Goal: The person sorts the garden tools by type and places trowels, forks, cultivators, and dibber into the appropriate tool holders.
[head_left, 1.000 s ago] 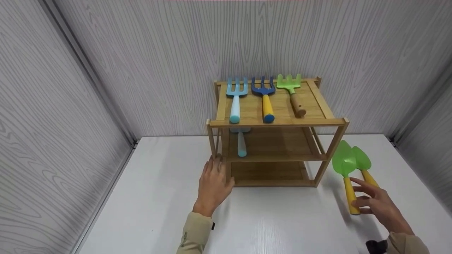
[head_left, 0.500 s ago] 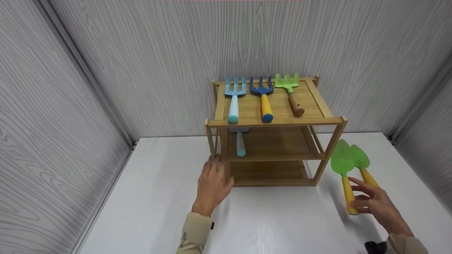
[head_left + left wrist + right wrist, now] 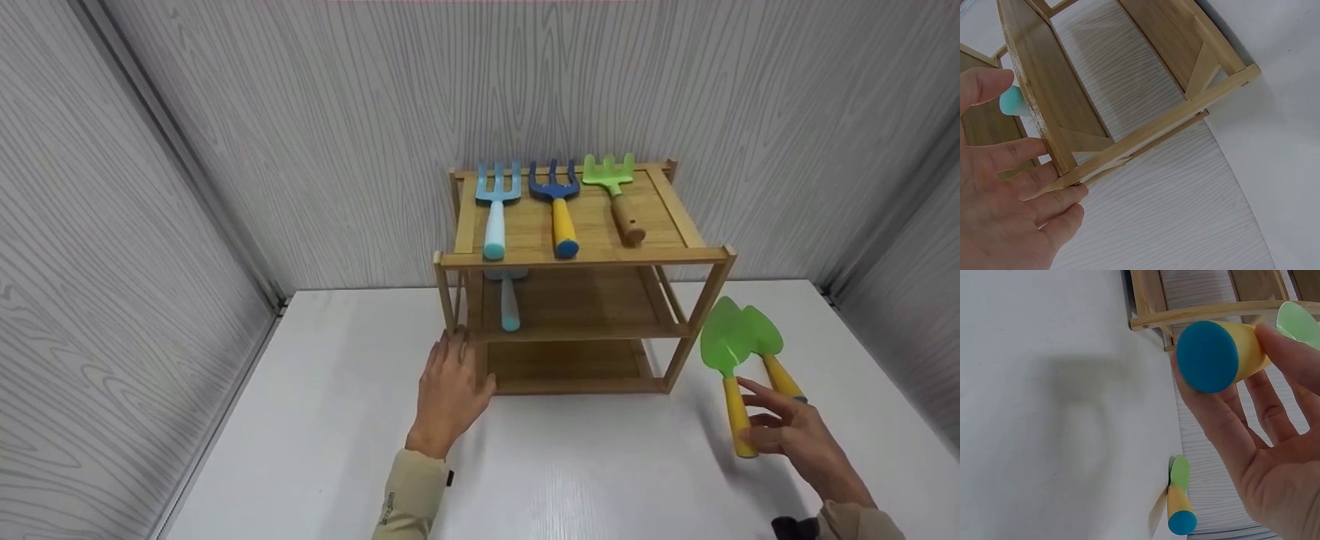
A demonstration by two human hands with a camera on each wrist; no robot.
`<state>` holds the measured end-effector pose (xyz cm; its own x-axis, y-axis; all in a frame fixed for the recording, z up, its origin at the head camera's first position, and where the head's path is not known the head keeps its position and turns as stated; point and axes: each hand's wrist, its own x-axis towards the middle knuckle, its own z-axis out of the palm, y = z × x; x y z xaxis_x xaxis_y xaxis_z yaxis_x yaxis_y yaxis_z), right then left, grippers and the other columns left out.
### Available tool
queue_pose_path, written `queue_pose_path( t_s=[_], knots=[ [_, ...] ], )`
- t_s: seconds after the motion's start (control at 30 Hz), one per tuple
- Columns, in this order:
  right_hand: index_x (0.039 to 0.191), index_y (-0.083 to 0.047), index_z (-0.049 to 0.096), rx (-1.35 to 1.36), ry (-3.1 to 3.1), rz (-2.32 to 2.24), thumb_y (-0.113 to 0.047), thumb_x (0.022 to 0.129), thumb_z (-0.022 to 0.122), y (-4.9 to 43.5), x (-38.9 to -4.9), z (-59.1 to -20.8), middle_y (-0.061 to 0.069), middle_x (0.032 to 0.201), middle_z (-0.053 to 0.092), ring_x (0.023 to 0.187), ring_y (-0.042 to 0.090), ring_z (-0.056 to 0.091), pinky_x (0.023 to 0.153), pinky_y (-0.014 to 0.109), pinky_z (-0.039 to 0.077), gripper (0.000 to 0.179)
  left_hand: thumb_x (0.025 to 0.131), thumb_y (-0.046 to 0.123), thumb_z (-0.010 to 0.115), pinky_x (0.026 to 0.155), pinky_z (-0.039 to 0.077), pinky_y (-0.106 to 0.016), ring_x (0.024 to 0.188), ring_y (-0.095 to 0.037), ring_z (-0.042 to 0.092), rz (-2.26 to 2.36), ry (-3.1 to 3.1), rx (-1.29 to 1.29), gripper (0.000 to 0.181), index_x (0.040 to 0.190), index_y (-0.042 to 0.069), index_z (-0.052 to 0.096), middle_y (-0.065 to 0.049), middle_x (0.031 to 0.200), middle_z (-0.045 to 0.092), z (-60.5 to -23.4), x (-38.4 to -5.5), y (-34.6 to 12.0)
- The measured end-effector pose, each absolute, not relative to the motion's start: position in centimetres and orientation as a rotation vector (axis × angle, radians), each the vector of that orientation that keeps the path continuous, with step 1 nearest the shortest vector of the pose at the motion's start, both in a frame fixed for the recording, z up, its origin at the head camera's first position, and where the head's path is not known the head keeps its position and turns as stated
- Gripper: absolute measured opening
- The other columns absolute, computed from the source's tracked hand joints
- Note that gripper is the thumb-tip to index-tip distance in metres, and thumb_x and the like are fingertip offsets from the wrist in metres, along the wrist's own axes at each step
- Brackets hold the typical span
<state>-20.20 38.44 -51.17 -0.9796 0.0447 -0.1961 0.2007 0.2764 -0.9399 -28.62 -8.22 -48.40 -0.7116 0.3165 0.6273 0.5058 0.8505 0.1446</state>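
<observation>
My right hand point(image 3: 796, 439) pinches the yellow handle of a green-bladed trowel point(image 3: 736, 409) right of the rack, blade pointing away. In the right wrist view the blue end cap point(image 3: 1207, 357) of that handle faces the camera. A second green trowel point(image 3: 781, 373) with a yellow handle lies on the table beyond, partly covered by the first one and the hand. My left hand point(image 3: 450, 394) touches the left front post of the wooden rack point(image 3: 585, 258), its fingers fairly straight in the left wrist view.
Three hand forks lie on the top shelf: light blue point(image 3: 494, 217), dark blue with yellow handle point(image 3: 564, 217), and green with wooden handle point(image 3: 626, 214). A pale tool with a light blue handle point(image 3: 510, 304) lies on the middle shelf. Grey wood-grain walls point(image 3: 360, 150) enclose the white table point(image 3: 337, 450).
The view has shifted slightly. My right hand still holds the trowel, nearly in the same place, and the left hand stays at the rack's post.
</observation>
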Motion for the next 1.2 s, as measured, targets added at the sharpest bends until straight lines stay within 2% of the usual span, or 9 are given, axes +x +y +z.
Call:
queue_pose_path(
  t_s=[0.2,0.43,0.6,0.73,0.93,1.03,1.2],
  knots=[
    [0.157,-0.014,0.040,0.233,2.399,-1.810,0.004,0.084,0.070,38.3,-20.1,-51.4,0.012,0.135,0.052,0.103,0.014,0.060,0.079,0.038,0.058,0.080,0.086,0.020,0.076,0.105,0.044,-0.055,0.124,-0.050,0.054,-0.431,-2.415,-0.600,0.058,0.129,-0.015,0.058,-0.030,0.134,0.056,-48.2,-28.5,-8.3],
    [0.155,-0.021,0.045,0.281,2.387,-1.763,0.001,0.084,0.072,38.2,-20.1,-51.6,0.022,0.144,0.046,0.104,0.017,0.057,0.081,0.038,0.057,0.079,0.084,0.020,0.079,0.103,0.046,-0.055,0.122,-0.050,0.055,-0.425,-2.393,-0.607,0.060,0.130,-0.014,0.058,-0.031,0.133,0.056,-48.4,-28.6,-8.3],
    [0.154,-0.022,0.047,0.246,2.382,-1.796,0.002,0.084,0.073,38.1,-20.1,-51.5,0.014,0.139,0.051,0.105,0.017,0.058,0.081,0.038,0.057,0.078,0.085,0.021,0.079,0.104,0.046,-0.054,0.123,-0.049,0.055,-0.409,-2.401,-0.606,0.062,0.131,-0.013,0.057,-0.030,0.134,0.056,-48.4,-28.7,-8.2],
    [0.153,-0.018,0.048,0.193,2.409,-1.816,0.003,0.083,0.074,37.9,-20.0,-51.3,0.002,0.130,0.057,0.105,0.016,0.060,0.081,0.037,0.057,0.077,0.086,0.022,0.078,0.105,0.045,-0.054,0.124,-0.049,0.054,-0.403,-2.419,-0.609,0.062,0.133,-0.012,0.056,-0.030,0.135,0.055,-48.3,-28.7,-8.2],
    [0.152,-0.012,0.048,0.064,2.449,-1.835,0.004,0.084,0.073,37.6,-20.1,-51.1,-0.009,0.123,0.059,0.104,0.014,0.062,0.081,0.035,0.056,0.074,0.086,0.023,0.078,0.106,0.044,-0.054,0.125,-0.049,0.054,-0.398,-2.446,-0.597,0.063,0.134,-0.012,0.056,-0.029,0.136,0.055,-48.2,-28.6,-8.2],
    [0.151,-0.011,0.049,0.022,2.448,-1.848,0.005,0.083,0.073,37.4,-20.4,-50.9,-0.011,0.121,0.060,0.103,0.013,0.063,0.081,0.035,0.057,0.074,0.086,0.022,0.077,0.107,0.043,-0.054,0.126,-0.050,0.053,-0.430,-2.458,-0.595,0.062,0.133,-0.012,0.056,-0.029,0.136,0.055,-48.1,-28.6,-8.2],
    [0.151,-0.009,0.049,-0.010,2.433,-1.849,0.006,0.083,0.073,36.6,-21.1,-50.7,-0.005,0.122,0.060,0.102,0.013,0.063,0.080,0.035,0.057,0.073,0.087,0.021,0.075,0.107,0.042,-0.055,0.127,-0.051,0.051,-0.472,-2.476,-0.594,0.060,0.133,-0.013,0.056,-0.028,0.136,0.054,-48.1,-28.4,-8.2]
  ],
)
